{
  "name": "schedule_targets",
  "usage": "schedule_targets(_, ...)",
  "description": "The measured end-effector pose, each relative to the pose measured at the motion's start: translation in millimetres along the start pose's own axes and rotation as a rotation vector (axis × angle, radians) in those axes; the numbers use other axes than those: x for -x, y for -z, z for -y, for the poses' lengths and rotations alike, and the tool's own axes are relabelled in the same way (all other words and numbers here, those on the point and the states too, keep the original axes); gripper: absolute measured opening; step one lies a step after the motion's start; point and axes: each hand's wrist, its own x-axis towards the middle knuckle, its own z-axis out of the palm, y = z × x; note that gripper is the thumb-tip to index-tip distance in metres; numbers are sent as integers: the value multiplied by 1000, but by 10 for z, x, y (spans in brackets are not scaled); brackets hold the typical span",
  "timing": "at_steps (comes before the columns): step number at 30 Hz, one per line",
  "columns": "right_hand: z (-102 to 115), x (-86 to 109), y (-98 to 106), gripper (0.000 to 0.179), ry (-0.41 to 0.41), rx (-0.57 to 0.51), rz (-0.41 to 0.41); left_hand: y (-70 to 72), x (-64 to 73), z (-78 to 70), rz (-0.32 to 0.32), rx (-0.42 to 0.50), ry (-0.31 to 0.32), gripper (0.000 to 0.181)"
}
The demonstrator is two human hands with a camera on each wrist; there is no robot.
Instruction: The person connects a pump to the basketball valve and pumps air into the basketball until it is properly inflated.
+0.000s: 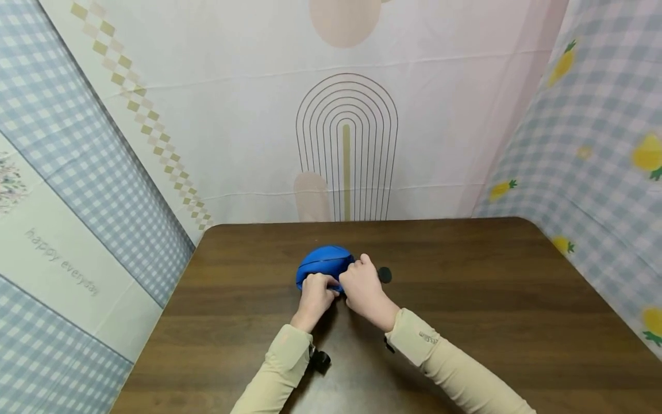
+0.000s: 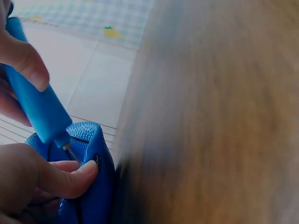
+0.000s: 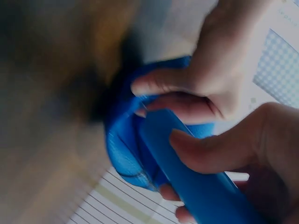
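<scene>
And there it was: the left hand [image 1: 315, 296] had the ball [image 1: 323, 260] pinched, its dented blue skin caught between thumb and fingers! The right hand [image 1: 364, 290] gripped the pump [image 2: 39, 107], slanted in, its thin needle [image 2: 72, 154] running right up to the left thumb, tip too hidden to call. The ball sat just ahead of the left hand, the bench [image 1: 465, 299] spreading beneath both.

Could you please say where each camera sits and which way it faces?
Head: worn on the head, facing forward and down over the table; left hand, right hand and sleeves show.
Left wrist: on that wrist, facing the dented blue ball; parts of both hands show.
Right wrist: on that wrist, facing the blue pump; both hands show.
Both wrist views share ball and pump.
</scene>
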Motion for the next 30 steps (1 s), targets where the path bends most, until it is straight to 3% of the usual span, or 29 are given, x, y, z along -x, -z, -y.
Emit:
schedule_targets(5, 24, 130, -101, 39, -78, -65, -68, 6, -34, -42, 18, 2, 1, 13)
schedule_targets(7, -12, 178, -129, 38, -89, -102, -65, 25, -61, -83, 68, 0, 19, 9)
schedule_targets(11, -116, 302, -167, 25, -111, -249, 21, 84, -96, -156, 226, -26, 58, 7)
schedule_targets(14, -183, 410, -203, 21, -124, -362, 70, 107, -81, -172, 307, -89, 15, 20)
schedule_targets(16, -213, 456, -225, 22, -128, -413, 69, 110, -67, -155, 323, -121, -29, 29)
schedule_targets(20, -251, 478, -261, 24, -136, -452, 27, 134, -66, -100, 280, -184, -123, 31)
schedule_targets(27, -288, 483, -243, 26, -154, -500, 22, 136, -97, 44, 76, -285, -379, 17)
schedule_targets(30, -282, 513, -151, 25, -149, -476, -12, 199, -82, 5, 21, -313, -458, 13)
